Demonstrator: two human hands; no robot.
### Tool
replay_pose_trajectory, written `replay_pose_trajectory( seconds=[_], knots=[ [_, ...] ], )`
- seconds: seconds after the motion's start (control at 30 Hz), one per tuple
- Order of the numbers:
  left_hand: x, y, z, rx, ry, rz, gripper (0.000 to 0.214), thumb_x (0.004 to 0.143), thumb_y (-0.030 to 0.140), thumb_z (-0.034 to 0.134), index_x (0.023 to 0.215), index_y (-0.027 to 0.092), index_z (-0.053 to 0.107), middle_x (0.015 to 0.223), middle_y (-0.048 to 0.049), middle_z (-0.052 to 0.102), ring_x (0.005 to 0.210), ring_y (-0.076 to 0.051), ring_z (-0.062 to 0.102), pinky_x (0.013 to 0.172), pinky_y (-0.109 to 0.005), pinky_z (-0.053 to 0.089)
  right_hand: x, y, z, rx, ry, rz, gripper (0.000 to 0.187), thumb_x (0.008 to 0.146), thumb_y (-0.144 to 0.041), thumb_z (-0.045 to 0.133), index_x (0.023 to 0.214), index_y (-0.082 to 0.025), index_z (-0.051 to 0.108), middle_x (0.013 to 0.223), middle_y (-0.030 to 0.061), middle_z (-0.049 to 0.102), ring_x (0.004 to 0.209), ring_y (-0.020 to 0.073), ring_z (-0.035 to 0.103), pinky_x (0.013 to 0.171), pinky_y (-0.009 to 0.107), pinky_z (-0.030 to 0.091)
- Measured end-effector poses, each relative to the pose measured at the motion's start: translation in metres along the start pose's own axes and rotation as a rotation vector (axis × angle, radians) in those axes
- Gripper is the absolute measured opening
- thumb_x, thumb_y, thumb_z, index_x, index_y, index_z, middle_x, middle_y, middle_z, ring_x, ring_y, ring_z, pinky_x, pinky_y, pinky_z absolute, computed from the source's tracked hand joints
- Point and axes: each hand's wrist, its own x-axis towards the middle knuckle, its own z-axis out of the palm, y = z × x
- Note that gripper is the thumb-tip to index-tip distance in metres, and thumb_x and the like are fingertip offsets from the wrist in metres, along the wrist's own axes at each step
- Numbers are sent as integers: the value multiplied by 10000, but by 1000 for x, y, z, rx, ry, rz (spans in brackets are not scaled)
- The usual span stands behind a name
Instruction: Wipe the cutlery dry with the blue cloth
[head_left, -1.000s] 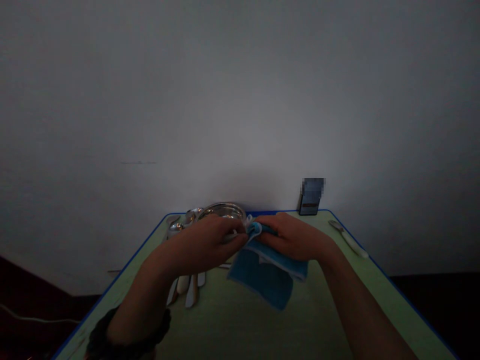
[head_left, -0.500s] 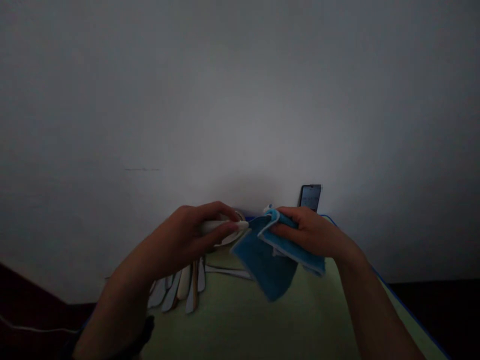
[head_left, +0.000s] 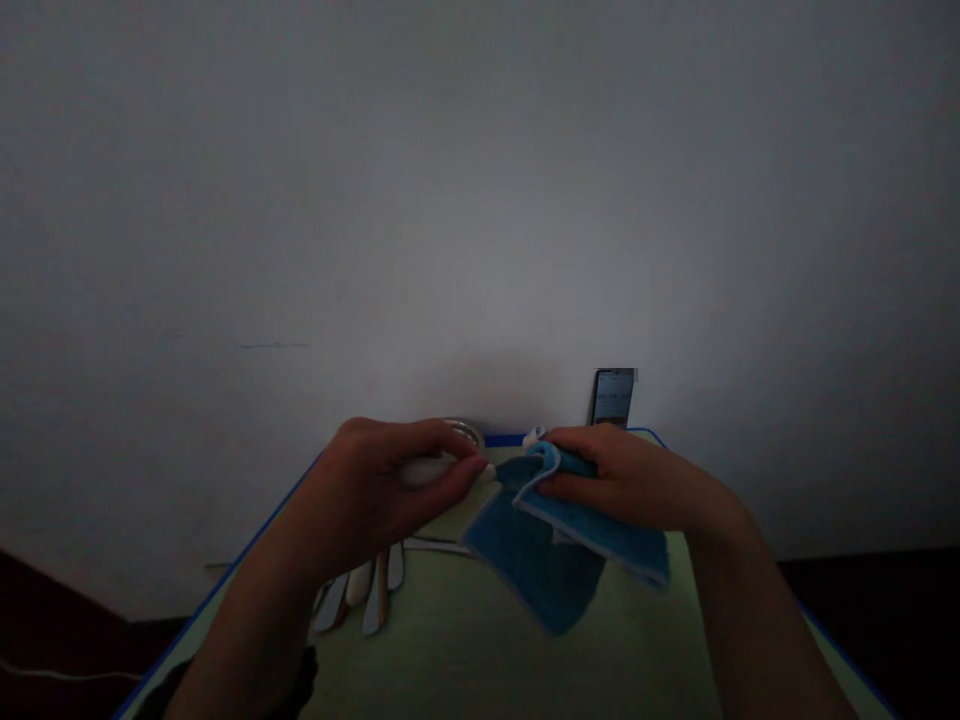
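My left hand [head_left: 409,490] is closed around the pale handle [head_left: 426,472] of a utensil. Its metal end [head_left: 517,467] runs right into a fold of cloth, so I cannot make out its kind. My right hand [head_left: 626,472] pinches a blue cloth [head_left: 544,575] with a pale edge around that end; the rest of the cloth hangs down over the table. Below my left hand lie several pieces of cutlery [head_left: 375,600], partly covered by my wrist. Another slim metal piece [head_left: 439,545] lies behind the cloth's left corner.
A round metal-rimmed dish [head_left: 469,432] stands at the back of the light green table [head_left: 480,665], partly behind my left hand. A phone [head_left: 612,398] leans upright against the wall [head_left: 480,220]. Blue edging [head_left: 506,440] runs along the table's border.
My view has shifted slightly. Both hands sit a little lower in the picture, and the cloth's hanging parts have moved down and right. Both grips are kept.
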Motion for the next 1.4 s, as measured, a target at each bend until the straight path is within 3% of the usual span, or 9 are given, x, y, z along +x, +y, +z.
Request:
replay_pose_trajectory(
  seconds=[0.23,0.47,0.6,0.77,0.9,1.0,1.1,1.27,1.4],
  knots=[
    [3,-2,0,-2,-105,5,190,775,349,550,748,199,665,576,46,652,450,-57,515,479,-159,374,1,4,1,-29,-46,22,189,817,-332,478,890,-210,602,844,9,637,715,128,565,607,221,407],
    [-5,-18,-7,9,-101,-95,225,774,392,547,747,199,659,605,34,663,522,-88,560,518,-180,393,-9,17,-7,177,227,160,381,826,-508,381,733,-177,544,616,-11,541,521,100,487,460,212,368],
    [-2,-14,-4,-20,-152,-80,245,793,393,515,757,197,658,632,28,672,522,-84,561,527,-178,399,-9,19,-6,258,279,149,397,825,-520,372,735,-173,543,620,-7,539,523,101,484,454,213,379],
    [6,-12,4,37,-127,-127,273,795,415,498,805,197,663,613,20,668,489,-90,550,498,-184,387,-5,10,-2,155,-18,-78,349,821,-405,471,1113,-229,541,1048,32,607,916,163,566,770,281,458],
    [9,-15,7,25,-119,-138,288,805,421,484,816,196,664,647,10,680,547,-103,583,533,-184,407,-4,9,-1,109,-130,-106,474,834,-388,456,1289,-276,381,1366,24,379,1189,198,412,983,358,332],
    [9,-16,7,15,-107,-141,282,805,418,490,811,195,661,637,16,673,554,-101,583,546,-181,412,-3,12,0,112,-128,-54,409,879,-384,354,1270,-277,410,1420,1,277,1251,195,331,1031,384,262],
    [10,-13,8,-22,-100,-134,259,805,403,501,803,198,660,631,30,665,559,-95,579,560,-177,415,0,13,3,81,-51,-64,387,887,-346,348,1261,-276,417,1379,11,356,1214,183,379,1003,366,302],
    [12,-3,11,-68,-91,-93,243,791,384,529,756,183,661,606,38,651,543,-90,558,542,-170,410,8,8,14,-22,-18,-63,589,766,-399,556,1300,-271,343,1213,61,531,1042,209,520,877,351,398],
    [13,1,14,-60,-53,-71,215,786,357,545,742,183,663,594,46,650,527,-80,551,528,-162,399,13,6,18,-82,82,-121,320,792,-369,532,1064,-204,558,1018,55,611,909,177,555,786,292,409]
  ],
)
